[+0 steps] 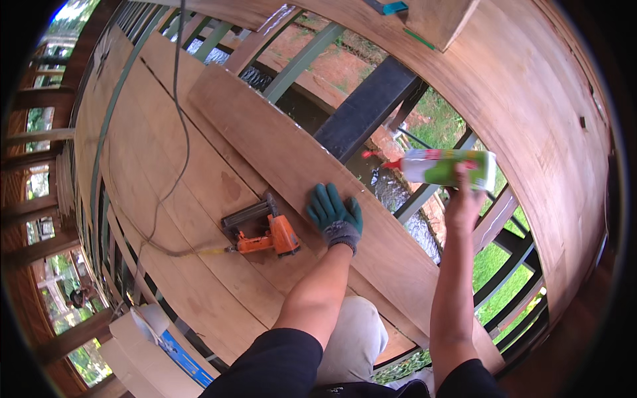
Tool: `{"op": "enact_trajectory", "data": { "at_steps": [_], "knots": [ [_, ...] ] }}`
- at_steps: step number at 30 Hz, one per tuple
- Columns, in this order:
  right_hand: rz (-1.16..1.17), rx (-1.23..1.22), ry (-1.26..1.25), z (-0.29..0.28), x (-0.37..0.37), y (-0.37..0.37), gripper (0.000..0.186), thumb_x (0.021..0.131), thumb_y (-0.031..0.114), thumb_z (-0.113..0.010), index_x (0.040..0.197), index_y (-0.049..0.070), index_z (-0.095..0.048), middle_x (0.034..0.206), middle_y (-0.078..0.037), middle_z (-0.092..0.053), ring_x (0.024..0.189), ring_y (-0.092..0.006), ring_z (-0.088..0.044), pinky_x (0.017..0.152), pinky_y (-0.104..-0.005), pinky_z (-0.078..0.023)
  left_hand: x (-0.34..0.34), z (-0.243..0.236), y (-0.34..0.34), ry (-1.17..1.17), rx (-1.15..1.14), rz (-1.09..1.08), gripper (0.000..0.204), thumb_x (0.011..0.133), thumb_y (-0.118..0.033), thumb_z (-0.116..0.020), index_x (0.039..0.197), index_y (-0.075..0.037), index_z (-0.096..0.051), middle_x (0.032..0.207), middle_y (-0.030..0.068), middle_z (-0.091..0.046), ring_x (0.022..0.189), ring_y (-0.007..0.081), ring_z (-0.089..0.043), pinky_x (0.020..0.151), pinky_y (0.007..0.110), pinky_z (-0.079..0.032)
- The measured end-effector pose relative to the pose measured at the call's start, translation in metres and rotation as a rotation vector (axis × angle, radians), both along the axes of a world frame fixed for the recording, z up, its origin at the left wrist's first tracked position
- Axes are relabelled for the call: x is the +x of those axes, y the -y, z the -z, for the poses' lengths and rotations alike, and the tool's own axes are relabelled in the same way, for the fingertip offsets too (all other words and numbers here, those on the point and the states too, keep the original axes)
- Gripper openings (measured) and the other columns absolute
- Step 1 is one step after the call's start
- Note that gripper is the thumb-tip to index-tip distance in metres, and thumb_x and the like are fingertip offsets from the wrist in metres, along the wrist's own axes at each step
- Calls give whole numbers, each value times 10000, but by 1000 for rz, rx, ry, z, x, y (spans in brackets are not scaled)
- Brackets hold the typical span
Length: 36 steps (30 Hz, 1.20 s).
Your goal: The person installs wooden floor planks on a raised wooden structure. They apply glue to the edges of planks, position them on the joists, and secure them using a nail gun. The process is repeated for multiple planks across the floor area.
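Head view: our gloved left hand [336, 217] spread flat on plank [265, 136]; right hand [464, 204] grips red-nozzled bottle [431, 166]; floorboards [136, 132] laid, joists [306, 60] beyond bare.

Plank floor [133, 152] runs out toward 9 o'clock, long boards, dark seams, bowed by the fisheye. More wood planking [544, 152] from 1 to 4 o'clock, smoother and glossier. Floor is open between the two: grey-green joists [305, 60] at 12, broad black beam [371, 106] at 1, black curved bars [517, 268] at 4. Below the gap: reddish earth [355, 56] at 12 to 1, rippling water [418, 229] at 4, bright grass [488, 272] beyond it. Brown timber framing [30, 209] at 8 to 10, wall bays unglazed as far as I can tell, greenery [40, 182] showing through. Daylight, glare at 11, darker timber around the bays.
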State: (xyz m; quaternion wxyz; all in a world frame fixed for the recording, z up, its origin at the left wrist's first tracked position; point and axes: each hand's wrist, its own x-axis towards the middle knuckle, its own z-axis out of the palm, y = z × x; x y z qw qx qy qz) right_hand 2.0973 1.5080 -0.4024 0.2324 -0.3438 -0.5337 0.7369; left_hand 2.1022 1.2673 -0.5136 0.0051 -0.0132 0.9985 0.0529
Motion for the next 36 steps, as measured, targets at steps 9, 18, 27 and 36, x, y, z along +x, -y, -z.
{"op": "enact_trajectory", "data": {
  "at_steps": [9, 18, 27, 36],
  "knots": [
    [-126, 23, 54, 50, -42, 50, 524, 868, 227, -783, 1224, -73, -544, 1100, -175, -659, 960, -265, -678, 803, -391, -595, -2, 5, 1, 16, -20, 21, 696, 963, -480, -428, 1480, -20, -355, 1565, 224, -280, 1450, 396, -266, 1151, 586, -197],
    [-126, -4, 66, 38, -50, 49, 382, 858, 208, -795, 1096, -53, -650, 957, -106, -706, 822, -166, -638, 729, -314, -502, -2, 5, 0, 34, -28, 22, 735, 948, -490, -435, 1499, -17, -323, 1574, 228, -257, 1457, 403, -244, 1152, 591, -183],
    [-157, 22, 93, 38, -49, 47, 421, 864, 214, -791, 1138, -55, -619, 996, -122, -699, 868, -194, -664, 755, -336, -540, -4, 3, -1, -20, -9, 31, 680, 943, -477, -448, 1453, -31, -383, 1536, 226, -314, 1437, 400, -277, 1131, 599, -213],
    [-118, -10, 54, 39, -51, 48, 409, 838, 179, -812, 1141, -30, -632, 1020, -118, -716, 897, -198, -678, 803, -333, -539, -5, -4, -3, -37, -3, 53, 654, 945, -437, -460, 1450, -34, -358, 1528, 218, -306, 1431, 402, -280, 1123, 581, -228]
  ]
}}
